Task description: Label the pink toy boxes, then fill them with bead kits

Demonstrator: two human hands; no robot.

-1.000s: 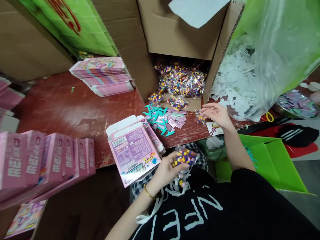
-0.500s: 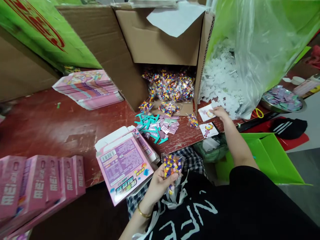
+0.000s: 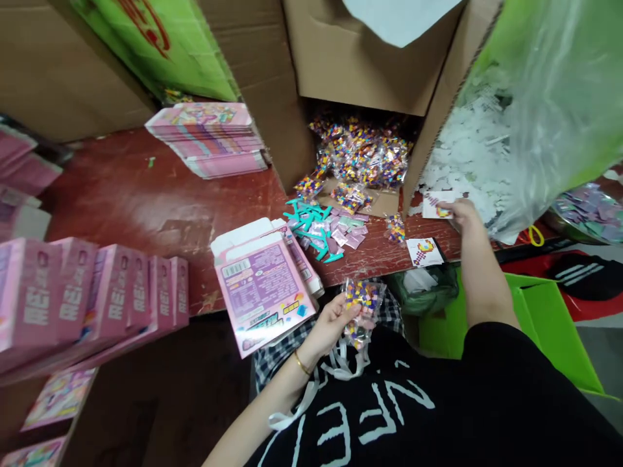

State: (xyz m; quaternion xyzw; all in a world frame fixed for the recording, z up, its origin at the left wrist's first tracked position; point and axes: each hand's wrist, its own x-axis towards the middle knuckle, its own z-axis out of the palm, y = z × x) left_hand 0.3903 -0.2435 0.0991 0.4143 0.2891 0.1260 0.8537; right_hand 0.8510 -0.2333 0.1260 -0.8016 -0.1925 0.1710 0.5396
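My left hand (image 3: 335,321) is closed on a clear bag of small coloured cubes (image 3: 363,301), held in front of my shirt. My right hand (image 3: 462,214) reaches out to the table's right part, its fingers closed at the edge of a white pattern card (image 3: 434,203). Nearer to me lies another pattern card (image 3: 422,251), on top of a small pile at the table edge. A small bag of coloured cubes (image 3: 395,228) rests left of the cards. Beside my left hand is a pink and purple carton (image 3: 265,288) with its flap open.
Turquoise plastic tools (image 3: 311,224) and small lilac packets (image 3: 348,230) lie mid-table. Behind them stands a cardboard box (image 3: 272,84) with many cube bags. White pieces (image 3: 467,155) fill a plastic-lined space at right. Pink cartons (image 3: 117,285) stand at left; a green bin (image 3: 549,324) is below right.
The view has shifted, so things on the table appear further right. My right hand has moved slightly away with the card at its fingers. My left hand still holds the bag.
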